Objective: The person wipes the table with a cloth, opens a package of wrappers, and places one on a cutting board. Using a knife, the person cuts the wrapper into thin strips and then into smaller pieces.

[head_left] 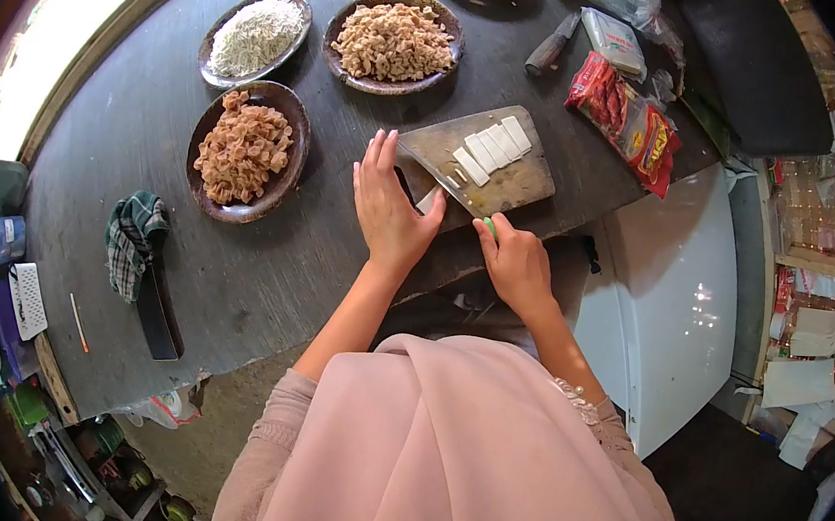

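My right hand (516,265) is closed around the green handle of a knife (489,226). The blade slants up and left along the near side of a wooden cutting board (531,179). Several flat white slices (494,147) lie in a row on the board, with a few small slivers beside them. At the board's left end, my left hand (392,208) has its fingers stretched out and its thumb apart, near the blade. A small pale piece (427,201) shows by the left thumb; I cannot make out what it is.
Plates of brown curled pieces (244,155), tan chunks (395,42) and white shreds (256,36) stand at the left and back of the dark table (264,286). A red packet (624,120) lies right of the board. A checked cloth (133,238) and a dark phone-like slab (159,311) lie at left.
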Motion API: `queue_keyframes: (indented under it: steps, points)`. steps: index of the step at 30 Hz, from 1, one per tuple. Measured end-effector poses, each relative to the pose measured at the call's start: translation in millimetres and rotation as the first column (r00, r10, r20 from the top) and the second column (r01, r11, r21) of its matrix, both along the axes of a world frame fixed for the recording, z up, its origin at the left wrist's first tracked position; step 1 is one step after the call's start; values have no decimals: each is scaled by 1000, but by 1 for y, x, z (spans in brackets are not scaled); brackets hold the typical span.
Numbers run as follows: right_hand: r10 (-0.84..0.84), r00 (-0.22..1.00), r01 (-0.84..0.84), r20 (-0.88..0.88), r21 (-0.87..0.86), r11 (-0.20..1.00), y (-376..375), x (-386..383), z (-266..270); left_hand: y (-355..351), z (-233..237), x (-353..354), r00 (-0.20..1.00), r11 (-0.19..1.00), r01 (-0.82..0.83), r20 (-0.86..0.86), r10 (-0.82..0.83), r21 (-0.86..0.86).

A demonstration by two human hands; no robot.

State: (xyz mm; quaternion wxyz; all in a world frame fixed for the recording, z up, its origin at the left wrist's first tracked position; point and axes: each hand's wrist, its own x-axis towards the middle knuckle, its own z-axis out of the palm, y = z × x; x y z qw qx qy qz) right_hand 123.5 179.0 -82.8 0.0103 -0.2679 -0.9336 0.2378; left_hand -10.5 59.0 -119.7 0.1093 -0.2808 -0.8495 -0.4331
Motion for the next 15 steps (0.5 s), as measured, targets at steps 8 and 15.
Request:
queue_keyframes:
  steps: [8, 15]
  points:
    - [12, 999, -13, -32, -58, 998, 3, 1, 2, 0, 1, 0, 1000, 1000, -4, 6, 4, 2]
    - [-5, 1000, 5, 8, 11, 1000, -2, -4, 0, 0, 0, 1, 1000, 1000, -3, 8, 3, 1]
